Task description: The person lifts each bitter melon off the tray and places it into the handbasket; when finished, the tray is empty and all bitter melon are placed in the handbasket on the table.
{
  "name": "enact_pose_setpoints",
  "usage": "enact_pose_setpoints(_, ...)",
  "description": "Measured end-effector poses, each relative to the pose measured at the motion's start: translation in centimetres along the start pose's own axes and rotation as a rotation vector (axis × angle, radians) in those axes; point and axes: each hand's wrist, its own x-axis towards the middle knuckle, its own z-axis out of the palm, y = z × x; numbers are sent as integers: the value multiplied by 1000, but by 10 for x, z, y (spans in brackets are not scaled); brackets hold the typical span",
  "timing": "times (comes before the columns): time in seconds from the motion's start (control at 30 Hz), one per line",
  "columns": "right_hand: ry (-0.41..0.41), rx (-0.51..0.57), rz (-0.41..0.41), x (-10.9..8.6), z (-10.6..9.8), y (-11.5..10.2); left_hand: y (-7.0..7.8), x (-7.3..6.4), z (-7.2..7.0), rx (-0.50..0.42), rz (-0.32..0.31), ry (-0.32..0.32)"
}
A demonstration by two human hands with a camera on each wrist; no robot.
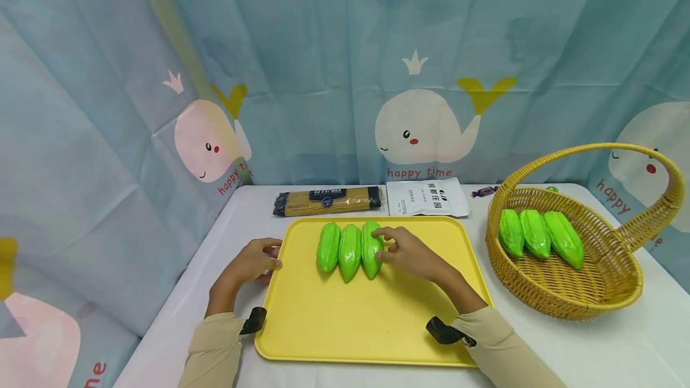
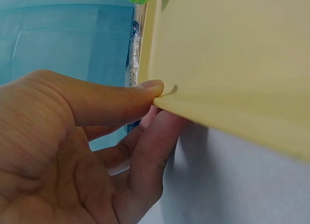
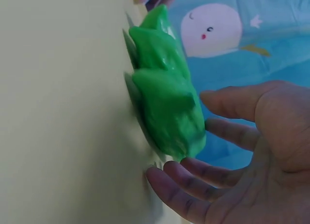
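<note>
A yellow tray (image 1: 345, 322) lies on the white table, and my left hand (image 1: 252, 261) pinches its left rim. In the left wrist view the thumb (image 2: 152, 87) is on top of the rim (image 2: 232, 125), with fingers beneath. Toward the tray's back, three glossy green ridged gourd-like vegetables, left (image 1: 328, 248), middle (image 1: 350, 252) and right (image 1: 370, 251), lie side by side. My right hand (image 1: 412, 256) is at the right-hand one (image 3: 169, 112), its fingers loosely spread around that vegetable's side and end. Firm contact cannot be made out.
A wicker basket (image 1: 566, 307) with a tall arched handle stands at the right, holding three similar green vegetables (image 1: 535, 233). Behind the tray lie a pasta packet (image 1: 329, 201), a white pouch (image 1: 427, 197) and a purple-wrapped sweet (image 1: 484, 191). A whale-print curtain (image 1: 323, 124) hangs behind.
</note>
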Motion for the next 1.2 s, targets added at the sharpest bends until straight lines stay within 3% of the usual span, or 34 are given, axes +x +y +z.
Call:
enact_pose_setpoints(0.2,34,6,1,-2,5,-4,2,-2,0,-7,-7,-2)
enact_pose_setpoints(0.47,56,-75,43,0,14,-5,0,0,0,3,2,-4)
enact_pose_setpoints(0.7,103,-20,79,-5,11,-11,-1,0,0,6,9,2)
enact_pose_setpoints(0.93,79,-6,147,-14,-3,-19,0,-1,0,18,12,0)
enact_pose_setpoints(1.2,90,-87,74,-40,-37,-36,2,-3,-1,26,12,-2)
